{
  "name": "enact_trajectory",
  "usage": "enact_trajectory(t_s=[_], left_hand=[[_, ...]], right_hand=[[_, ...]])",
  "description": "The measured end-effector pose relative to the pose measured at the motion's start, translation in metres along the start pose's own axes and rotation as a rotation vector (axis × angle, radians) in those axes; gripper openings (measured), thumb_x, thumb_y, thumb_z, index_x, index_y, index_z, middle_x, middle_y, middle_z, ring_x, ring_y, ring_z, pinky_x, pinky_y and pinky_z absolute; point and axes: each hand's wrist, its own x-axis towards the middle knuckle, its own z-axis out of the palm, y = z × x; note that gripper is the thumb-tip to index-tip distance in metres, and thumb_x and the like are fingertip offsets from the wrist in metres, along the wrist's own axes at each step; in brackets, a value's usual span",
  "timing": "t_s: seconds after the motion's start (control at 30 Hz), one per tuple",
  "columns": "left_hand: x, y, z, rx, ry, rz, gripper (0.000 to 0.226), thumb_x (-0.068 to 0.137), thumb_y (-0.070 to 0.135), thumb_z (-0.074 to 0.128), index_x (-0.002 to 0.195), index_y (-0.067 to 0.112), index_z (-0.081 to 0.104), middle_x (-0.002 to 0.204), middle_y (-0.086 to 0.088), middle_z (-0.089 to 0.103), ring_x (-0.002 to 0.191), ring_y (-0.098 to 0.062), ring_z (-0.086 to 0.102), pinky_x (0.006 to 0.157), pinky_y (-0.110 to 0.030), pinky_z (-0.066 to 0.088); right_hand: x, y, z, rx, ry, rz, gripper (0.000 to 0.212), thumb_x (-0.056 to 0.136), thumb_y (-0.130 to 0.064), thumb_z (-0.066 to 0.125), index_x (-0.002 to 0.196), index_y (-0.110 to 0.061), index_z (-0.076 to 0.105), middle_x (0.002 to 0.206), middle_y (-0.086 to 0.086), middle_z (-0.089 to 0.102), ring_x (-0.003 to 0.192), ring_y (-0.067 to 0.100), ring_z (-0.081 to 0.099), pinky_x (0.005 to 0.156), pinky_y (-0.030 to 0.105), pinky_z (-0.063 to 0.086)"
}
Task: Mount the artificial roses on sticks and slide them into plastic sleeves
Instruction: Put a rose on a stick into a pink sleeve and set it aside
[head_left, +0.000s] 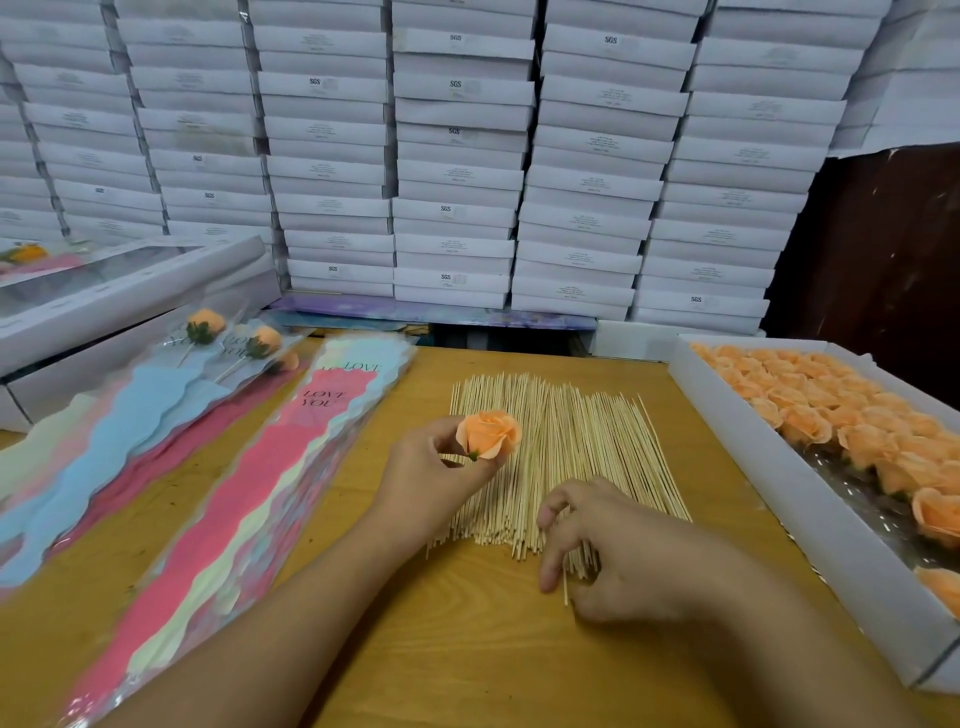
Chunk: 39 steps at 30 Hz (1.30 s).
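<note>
At 6 o'clock of stick pile (558, 457): right hand (623, 556) pinching one stick (565, 587).
At 10 o'clock, left hand (431, 467) pinching rose (488, 434); could lift several sticks together, or pierce off-centre.

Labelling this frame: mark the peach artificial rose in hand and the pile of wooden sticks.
Peach artificial rose (489, 434), head view, on its petals.
Pile of wooden sticks (566, 447), head view, mid-pile on bare sticks.

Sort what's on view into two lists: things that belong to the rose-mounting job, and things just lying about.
Part of the job:
rose in the left hand
sticks under the right hand
tray of roses
sleeves
sleeved roses

Just lying about:
stacked white boxes
windowed box
</note>
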Motion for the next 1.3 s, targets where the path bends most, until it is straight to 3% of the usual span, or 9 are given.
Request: enact_trajectory(t_s=[0.2, 0.4, 0.57, 0.67, 0.77, 1.07, 1.17, 1.23, 1.3], left_hand=[[0.0, -0.001, 0.0, 0.004, -0.021, 0.007, 0.02, 0.083, 0.029, 0.08, 0.102, 0.031, 0.076, 0.093, 0.013, 0.076, 0.09, -0.005, 0.069, 0.084, -0.039, 0.058], [0.0, 0.0, 0.0, 0.017, -0.032, 0.004, 0.019, 0.083, 0.03, 0.08, 0.102, 0.031, 0.076, 0.093, 0.013, 0.076, 0.09, -0.005, 0.068, 0.085, -0.038, 0.057], [-0.001, 0.001, 0.001, 0.017, -0.032, -0.002, 0.018, 0.083, 0.028, 0.08, 0.101, 0.029, 0.076, 0.093, 0.011, 0.076, 0.09, -0.007, 0.068, 0.083, -0.036, 0.057], [-0.001, 0.001, 0.0, 0.017, -0.034, -0.007, 0.018, 0.083, 0.03, 0.08, 0.1, 0.032, 0.075, 0.094, 0.013, 0.076, 0.092, -0.006, 0.068, 0.083, -0.034, 0.058], [0.0, 0.0, 0.0, 0.019, -0.034, -0.005, 0.018, 0.083, 0.031, 0.08, 0.1, 0.033, 0.075, 0.094, 0.014, 0.076, 0.091, -0.005, 0.068, 0.085, -0.038, 0.057], [0.001, -0.002, 0.0, 0.02, -0.027, 0.003, 0.02, 0.083, 0.031, 0.08, 0.103, 0.032, 0.076, 0.094, 0.014, 0.076, 0.09, -0.005, 0.069, 0.084, -0.038, 0.058], [0.001, -0.003, 0.0, 0.005, -0.029, 0.003, 0.021, 0.083, 0.03, 0.08, 0.104, 0.03, 0.076, 0.094, 0.013, 0.076, 0.09, -0.006, 0.069, 0.083, -0.034, 0.057], [0.001, -0.004, 0.0, 0.007, -0.034, 0.002, 0.022, 0.083, 0.031, 0.08, 0.105, 0.03, 0.076, 0.094, 0.014, 0.076, 0.09, -0.005, 0.069, 0.082, -0.03, 0.056], [0.001, -0.003, 0.0, 0.009, -0.031, -0.002, 0.021, 0.083, 0.031, 0.08, 0.104, 0.031, 0.076, 0.094, 0.014, 0.076, 0.09, -0.004, 0.069, 0.082, -0.028, 0.056]], right_hand=[[0.001, -0.002, 0.004, -0.08, 0.075, -0.063, 0.019, 0.079, -0.027, 0.071, 0.073, -0.045, 0.069, 0.112, -0.038, 0.032, 0.113, -0.009, 0.031, 0.093, 0.023, 0.043], [0.003, 0.002, 0.003, 0.003, 0.075, -0.056, 0.015, 0.082, -0.033, 0.067, 0.085, -0.047, 0.068, 0.111, -0.037, 0.037, 0.111, -0.014, 0.036, 0.092, 0.021, 0.043], [0.019, -0.001, 0.015, -0.026, 0.418, 0.098, 0.018, 0.094, -0.043, 0.056, 0.109, -0.039, 0.063, 0.103, -0.023, 0.05, 0.089, -0.005, 0.05, 0.069, 0.014, 0.038], [0.03, -0.003, 0.025, -0.066, 0.493, 0.225, 0.024, 0.096, -0.037, 0.055, 0.117, -0.027, 0.062, 0.106, -0.011, 0.057, 0.089, 0.007, 0.056, 0.069, 0.023, 0.042], [0.035, 0.001, 0.027, -0.036, 0.555, 0.286, 0.021, 0.097, -0.031, 0.054, 0.114, -0.023, 0.062, 0.094, -0.01, 0.062, 0.077, 0.008, 0.057, 0.056, 0.021, 0.036], [0.037, 0.006, 0.025, 0.018, 0.553, 0.395, 0.024, 0.095, -0.028, 0.058, 0.117, -0.02, 0.064, 0.091, -0.006, 0.068, 0.074, 0.012, 0.061, 0.051, 0.022, 0.036], [0.037, 0.005, 0.023, 0.02, 0.535, 0.437, 0.018, 0.092, -0.023, 0.059, 0.104, -0.012, 0.068, 0.081, -0.001, 0.068, 0.072, 0.015, 0.065, 0.058, 0.03, 0.053], [0.037, 0.004, 0.021, 0.041, 0.53, 0.466, 0.018, 0.088, -0.02, 0.06, 0.1, -0.01, 0.069, 0.081, 0.003, 0.07, 0.075, 0.019, 0.068, 0.065, 0.035, 0.056], [0.036, 0.002, 0.019, 0.056, 0.531, 0.493, 0.019, 0.086, -0.019, 0.062, 0.1, -0.009, 0.069, 0.085, 0.005, 0.071, 0.077, 0.02, 0.069, 0.059, 0.032, 0.052]])
